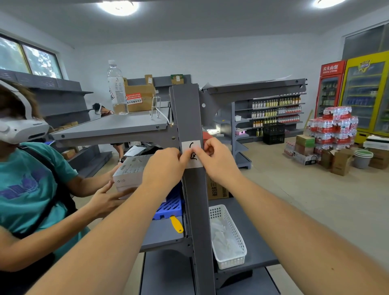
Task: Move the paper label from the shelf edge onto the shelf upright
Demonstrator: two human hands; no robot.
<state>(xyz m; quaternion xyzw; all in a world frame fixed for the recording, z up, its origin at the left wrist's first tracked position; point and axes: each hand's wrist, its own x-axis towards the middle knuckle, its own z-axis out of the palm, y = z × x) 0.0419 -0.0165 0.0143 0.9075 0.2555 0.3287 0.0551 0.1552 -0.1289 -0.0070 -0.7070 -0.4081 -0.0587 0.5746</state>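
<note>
Both hands — left hand (pixel 166 166), right hand (pixel 219 160) — press fingertips (pinched narrow) on the paper label (pixel 192 153) against the shelf upright (pixel 190 113).

One paper label (pixel 192 153) at frame centre, on one grey upright (pixel 195 200); two hands (pixel 166 166) (pixel 219 160) pressing it; one water bottle (pixel 116 88) upper left; one white basket (pixel 229 238) lower centre; two drink fridges (pixel 330 88) (pixel 367 94) at right; two ceiling lights (pixel 119 7) (pixel 326 2) along the top.
</note>
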